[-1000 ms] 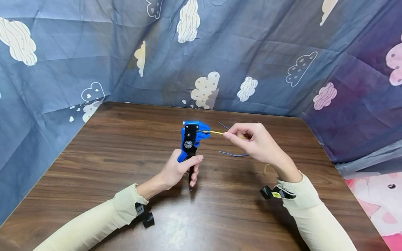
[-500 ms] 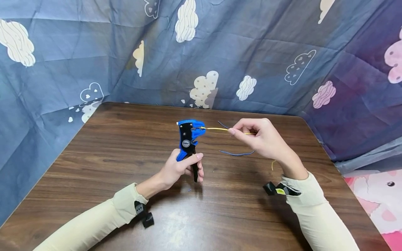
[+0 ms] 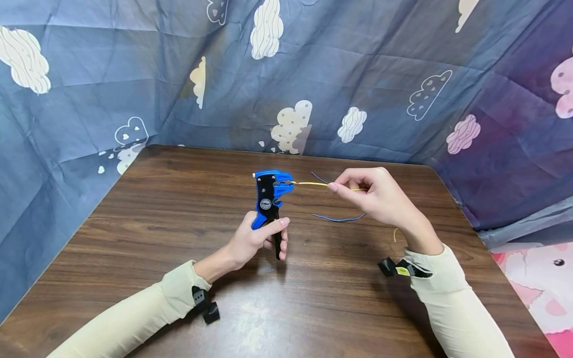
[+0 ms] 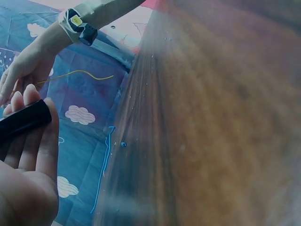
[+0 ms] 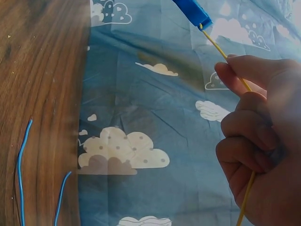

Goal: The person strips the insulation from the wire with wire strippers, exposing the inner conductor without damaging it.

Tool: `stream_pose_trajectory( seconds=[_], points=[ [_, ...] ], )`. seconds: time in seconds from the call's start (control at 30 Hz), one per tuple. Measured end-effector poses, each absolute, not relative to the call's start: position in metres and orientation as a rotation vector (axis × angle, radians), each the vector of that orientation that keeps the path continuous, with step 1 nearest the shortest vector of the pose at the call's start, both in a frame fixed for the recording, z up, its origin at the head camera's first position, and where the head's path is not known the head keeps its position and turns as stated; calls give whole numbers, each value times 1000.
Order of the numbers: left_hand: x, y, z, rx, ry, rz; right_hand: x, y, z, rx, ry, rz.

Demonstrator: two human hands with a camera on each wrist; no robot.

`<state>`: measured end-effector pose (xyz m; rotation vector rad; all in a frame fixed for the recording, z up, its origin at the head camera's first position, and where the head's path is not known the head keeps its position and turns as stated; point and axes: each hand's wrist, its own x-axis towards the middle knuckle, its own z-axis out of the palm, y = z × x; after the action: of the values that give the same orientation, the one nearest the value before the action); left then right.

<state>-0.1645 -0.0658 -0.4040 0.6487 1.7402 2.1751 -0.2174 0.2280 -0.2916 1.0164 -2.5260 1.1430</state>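
In the head view, a person's left hand (image 3: 257, 236) grips a blue-and-black wire stripper (image 3: 267, 193) by its handle above a wooden table (image 3: 179, 209). Right of the wire stripper, the right hand (image 3: 373, 196) pinches a yellow wire (image 3: 311, 184) between thumb and forefinger, its end at the wire stripper's mouth. Blue wires (image 3: 338, 219) lie on the table, also right of the wire stripper; a cloud-print curtain (image 3: 380, 54) hangs behind it. The left wrist view shows the wire stripper's black handle lying across the left fingers. In the right wrist view, the yellow wire runs from the wire stripper's blue nose between the pinching fingertips, under the other curled fingers and out below them.
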Motion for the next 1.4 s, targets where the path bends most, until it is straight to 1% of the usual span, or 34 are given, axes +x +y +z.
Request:
stream_pose_trajectory(
  seconds=[0.57,1.2,1.4],
  points=[
    [-165,-67,-402,635,1758,2180,-217,229,-290,1006,-2548,1119],
    [-163,-69,-403,679,1768,2201,-217,230,-291,1053,-2545,1114],
    [-163,-69,-404,633,1767,2231,-217,230,-291,1054,-2547,1115]
  ],
)
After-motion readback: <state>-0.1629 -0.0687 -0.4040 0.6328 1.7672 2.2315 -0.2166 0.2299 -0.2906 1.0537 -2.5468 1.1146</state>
